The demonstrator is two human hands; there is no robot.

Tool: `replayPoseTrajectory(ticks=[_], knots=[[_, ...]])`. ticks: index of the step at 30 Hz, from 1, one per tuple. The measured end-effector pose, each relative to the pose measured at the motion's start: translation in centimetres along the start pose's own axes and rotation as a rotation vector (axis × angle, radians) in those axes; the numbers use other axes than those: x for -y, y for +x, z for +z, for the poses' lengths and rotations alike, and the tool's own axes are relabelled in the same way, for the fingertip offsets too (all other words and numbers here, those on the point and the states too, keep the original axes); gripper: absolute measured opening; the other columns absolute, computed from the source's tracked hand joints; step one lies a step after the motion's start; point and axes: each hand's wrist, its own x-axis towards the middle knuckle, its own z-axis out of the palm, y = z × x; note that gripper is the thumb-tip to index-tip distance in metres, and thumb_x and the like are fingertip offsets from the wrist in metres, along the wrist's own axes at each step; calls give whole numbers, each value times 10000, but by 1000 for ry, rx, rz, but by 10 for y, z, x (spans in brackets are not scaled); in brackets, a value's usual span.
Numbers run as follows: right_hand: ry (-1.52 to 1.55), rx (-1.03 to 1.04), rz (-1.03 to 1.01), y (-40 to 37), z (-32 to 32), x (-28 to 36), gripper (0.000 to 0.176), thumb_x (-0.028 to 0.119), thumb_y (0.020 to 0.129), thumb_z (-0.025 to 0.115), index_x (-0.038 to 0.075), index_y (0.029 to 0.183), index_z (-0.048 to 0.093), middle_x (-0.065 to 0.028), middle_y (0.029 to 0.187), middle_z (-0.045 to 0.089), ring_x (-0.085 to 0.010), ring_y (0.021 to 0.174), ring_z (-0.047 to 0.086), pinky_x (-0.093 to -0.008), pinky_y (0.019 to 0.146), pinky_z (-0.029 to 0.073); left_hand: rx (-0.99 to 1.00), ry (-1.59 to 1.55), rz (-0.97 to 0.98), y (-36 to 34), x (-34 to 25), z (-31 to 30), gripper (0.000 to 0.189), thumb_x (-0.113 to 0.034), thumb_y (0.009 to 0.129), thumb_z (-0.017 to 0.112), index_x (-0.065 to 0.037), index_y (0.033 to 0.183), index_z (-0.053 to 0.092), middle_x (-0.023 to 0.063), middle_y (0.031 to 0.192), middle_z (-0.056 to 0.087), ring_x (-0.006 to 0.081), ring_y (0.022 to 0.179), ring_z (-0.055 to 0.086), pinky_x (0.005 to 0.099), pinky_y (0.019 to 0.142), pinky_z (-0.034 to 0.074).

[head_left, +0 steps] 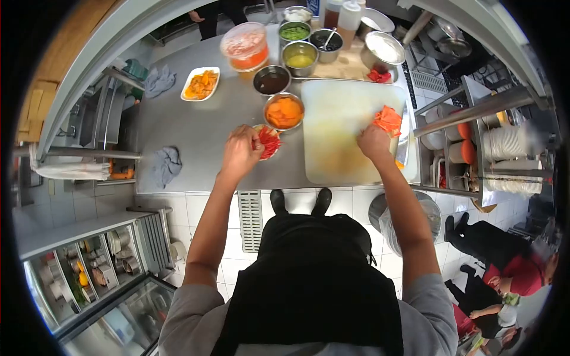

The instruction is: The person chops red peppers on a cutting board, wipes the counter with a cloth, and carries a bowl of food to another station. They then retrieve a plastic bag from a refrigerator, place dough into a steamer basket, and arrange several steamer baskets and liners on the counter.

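My left hand (pixel 242 146) is closed at the left rim of a small bowl of red strips (pixel 270 143); whether its fingers hold any strips is too small to tell. On the right side of the white cutting board (pixel 332 127), my right hand (pixel 374 141) touches the lower left edge of a pile of orange-red pieces (pixel 388 120). Its fingertips are partly hidden by the hand. Just above the red strips stands a metal bowl of orange slices (pixel 284 112). A blade-like metal surface (pixel 405 133) lies along the board's right edge.
Behind are a bowl of dark sauce (pixel 272 80), a tub with red contents (pixel 244 47), a white dish of orange pieces (pixel 201 84) and a bowl of yellow liquid (pixel 300 56). Grey cloths (pixel 167 165) lie at left. Co-workers (pixel 522 267) stand at lower right.
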Motion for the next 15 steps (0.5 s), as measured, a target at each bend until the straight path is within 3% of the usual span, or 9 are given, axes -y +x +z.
replayPoseTrajectory(ticks=[2,5,9,11,12,13,15], knots=[[-65,61,6,1,-6,5,372,330,951,536,16,1046,711,-198,1058,729,-329,1008,711,-404,849,571,98,31,98,0,12,4,115,-26,736,674,-37,811,587,154,864,629,354,922,625,448,829,477],[-125,58,-48,-3,-6,11,331,286,921,551,-3,992,696,-222,1021,723,-355,963,712,-421,821,576,62,11,131,-2,24,7,93,-11,765,660,-40,848,629,151,891,643,354,966,619,458,870,468],[206,-157,-478,-44,-16,71,238,225,803,638,-10,839,646,-238,848,678,-393,759,683,-497,716,562,32,-115,185,-2,41,-3,148,15,815,648,-22,957,663,124,889,656,308,851,629,396,798,485],[387,-220,-692,-63,-25,123,246,241,776,681,1,823,657,-215,819,663,-382,740,677,-495,703,558,1,-389,54,1,45,-9,130,-2,869,649,-17,997,665,112,902,659,233,770,628,333,706,490],[373,-212,-721,-73,-31,148,244,246,766,706,9,797,661,-198,847,670,-365,768,682,-479,703,561,20,-410,85,3,45,-14,130,-2,869,649,-17,997,665,112,902,659,233,770,628,333,706,490],[309,-190,-828,-67,-18,165,235,236,757,717,21,838,668,-188,880,679,-353,784,687,-469,704,562,-35,-395,43,4,44,-18,124,-10,891,635,-20,1011,661,110,907,659,229,774,636,335,690,495],[278,-221,-778,-63,8,195,262,199,764,696,31,963,667,-183,930,690,-355,826,689,-473,735,561,-57,-420,45,7,28,-16,119,-18,913,621,-23,1026,656,109,912,658,225,778,644,337,675,500]])
